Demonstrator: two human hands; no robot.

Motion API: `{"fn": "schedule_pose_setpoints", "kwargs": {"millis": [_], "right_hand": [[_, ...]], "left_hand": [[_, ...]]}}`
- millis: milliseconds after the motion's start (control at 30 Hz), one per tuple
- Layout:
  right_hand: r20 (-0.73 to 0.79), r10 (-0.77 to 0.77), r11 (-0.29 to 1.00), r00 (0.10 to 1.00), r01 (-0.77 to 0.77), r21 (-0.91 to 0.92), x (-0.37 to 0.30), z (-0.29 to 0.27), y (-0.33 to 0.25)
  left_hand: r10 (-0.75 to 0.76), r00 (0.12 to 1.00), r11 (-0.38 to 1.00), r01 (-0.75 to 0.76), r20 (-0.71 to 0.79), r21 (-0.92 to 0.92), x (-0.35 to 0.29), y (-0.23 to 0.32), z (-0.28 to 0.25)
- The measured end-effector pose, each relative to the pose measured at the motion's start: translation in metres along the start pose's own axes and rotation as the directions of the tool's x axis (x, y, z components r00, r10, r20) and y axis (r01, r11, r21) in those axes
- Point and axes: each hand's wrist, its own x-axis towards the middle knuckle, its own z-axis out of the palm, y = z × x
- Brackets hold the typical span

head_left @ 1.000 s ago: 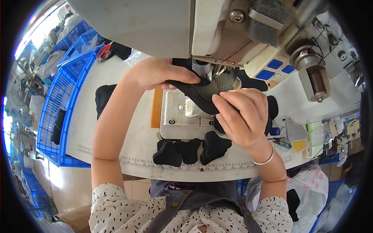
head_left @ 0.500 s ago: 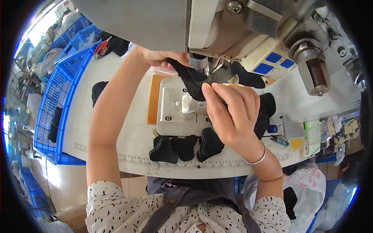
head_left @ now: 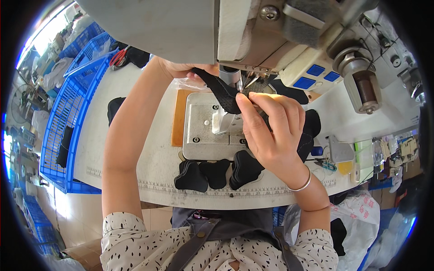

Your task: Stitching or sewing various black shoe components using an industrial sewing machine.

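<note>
A curved piece of black fabric [head_left: 220, 91] runs under the needle area of a sewing machine [head_left: 253, 45]. My left hand [head_left: 192, 70] grips its far-left end, its fingers partly hidden behind the cloth and the machine head. Close to the presser foot, my right hand [head_left: 273, 122] pinches the cloth's near edge between thumb and fingers. Below the fabric lies the metal machine plate [head_left: 196, 131]. Several small stacks of black cut pieces [head_left: 214, 173] rest on the table's near side. More black fabric [head_left: 309, 128] lies right of my right hand.
A blue plastic basket [head_left: 72, 122] borders the table on the left, with red-handled scissors [head_left: 119, 58] near its far end. A thread spool [head_left: 368, 90] is mounted at the right. Small thread snips [head_left: 326, 165] lie on the right. A printed ruler [head_left: 153, 186] follows the table's front edge.
The black fabric has shifted and turned slightly at the needle, with less of it showing by my right fingertips. Both hands keep their grip, and my right fingers sit closer to the presser foot.
</note>
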Motion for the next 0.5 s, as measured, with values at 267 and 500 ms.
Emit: {"fn": "schedule_pose_setpoints", "kwargs": {"millis": [267,500], "right_hand": [[0.032,0.03,0.997,0.999,-0.032,0.066,-0.001,-0.003,0.005],[0.047,0.028,0.973,0.998,-0.038,0.226,0.002,-0.002,0.013]], "left_hand": [[-0.054,0.995,0.991,0.064,-0.086,0.116,-0.022,-0.005,0.008],[-0.065,0.988,0.964,0.099,-0.142,0.248,-0.04,0.0,0.026]]}}
